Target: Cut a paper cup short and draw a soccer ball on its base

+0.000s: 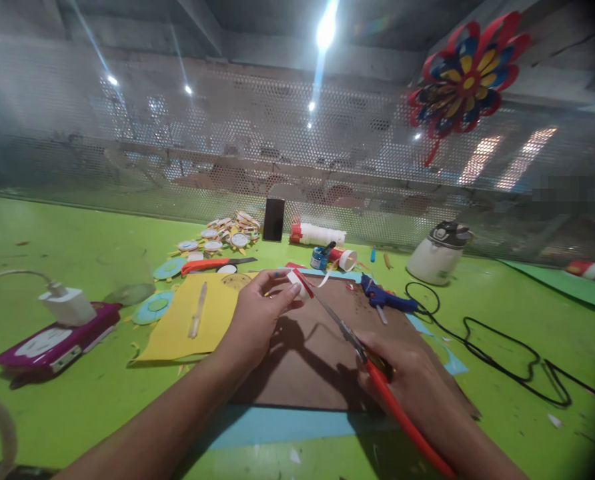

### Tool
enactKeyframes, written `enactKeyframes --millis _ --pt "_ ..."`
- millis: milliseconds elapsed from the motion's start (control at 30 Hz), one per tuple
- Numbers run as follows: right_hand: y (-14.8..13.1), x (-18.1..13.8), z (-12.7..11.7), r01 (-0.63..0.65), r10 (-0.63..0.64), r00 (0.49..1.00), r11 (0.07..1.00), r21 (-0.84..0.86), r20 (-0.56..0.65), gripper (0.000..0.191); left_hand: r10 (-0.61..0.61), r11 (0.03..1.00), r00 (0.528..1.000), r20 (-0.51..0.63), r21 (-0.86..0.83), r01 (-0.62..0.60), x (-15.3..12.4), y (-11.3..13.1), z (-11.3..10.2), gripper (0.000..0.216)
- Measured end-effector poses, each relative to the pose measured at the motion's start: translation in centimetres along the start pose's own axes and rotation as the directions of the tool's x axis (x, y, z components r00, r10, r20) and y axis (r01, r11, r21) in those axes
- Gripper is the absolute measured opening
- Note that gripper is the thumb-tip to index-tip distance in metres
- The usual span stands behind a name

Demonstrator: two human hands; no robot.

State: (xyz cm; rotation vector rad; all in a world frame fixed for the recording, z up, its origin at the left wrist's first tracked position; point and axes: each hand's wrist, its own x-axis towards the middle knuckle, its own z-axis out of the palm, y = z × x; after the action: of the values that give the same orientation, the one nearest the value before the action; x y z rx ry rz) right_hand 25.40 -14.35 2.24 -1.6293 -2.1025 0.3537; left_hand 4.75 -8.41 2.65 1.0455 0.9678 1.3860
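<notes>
Over a brown board (pixel 317 373), my left hand (pixel 257 307) pinches a small white piece with a red edge (pixel 301 284) between thumb and fingers. A narrow white strip (pixel 326 274) shows just beyond that piece. In my right hand (pixel 402 367) are scissors with long red handles (pixel 392 400). Their metal blades (pixel 335 317) point up and left, with the tips at the red edge of the held piece. Whether the blades touch it, I cannot tell. My right fingers are partly hidden behind the handles.
A blue glue gun (pixel 385 295) with a black cord lies right of the board. Left are yellow sheets (pixel 172 333), a red-handled knife (pixel 212 265) and a purple power strip (pixel 67 340). Behind stand a phone (pixel 274 220), a pile of round paper pieces (pixel 232 233) and a white sprayer (pixel 437 253).
</notes>
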Motion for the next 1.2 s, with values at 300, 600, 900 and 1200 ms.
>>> enactKeyframes --millis 300,600,900,1200 --pt "0.0 -0.1 -0.1 -0.033 0.034 0.999 0.999 -0.01 0.024 0.044 0.022 0.999 1.0 0.007 0.028 -0.022 0.0 -0.3 -0.1 0.037" --pt "0.3 -0.4 0.1 0.021 -0.021 0.999 1.0 -0.007 -0.024 0.035 0.008 0.993 0.999 0.037 -0.122 -0.004 0.2 -0.4 -0.2 0.036" --pt "0.1 -0.2 -0.1 0.005 -0.004 0.999 1.0 -0.028 0.031 0.03 -0.007 0.972 1.0 0.015 -0.237 0.011 0.8 -0.7 -0.4 0.034" --pt "0.3 -0.4 0.2 -0.035 0.035 0.999 0.999 0.007 0.028 0.043 -0.01 0.992 0.999 0.046 -0.127 0.016 0.8 -1.1 -0.4 0.031"
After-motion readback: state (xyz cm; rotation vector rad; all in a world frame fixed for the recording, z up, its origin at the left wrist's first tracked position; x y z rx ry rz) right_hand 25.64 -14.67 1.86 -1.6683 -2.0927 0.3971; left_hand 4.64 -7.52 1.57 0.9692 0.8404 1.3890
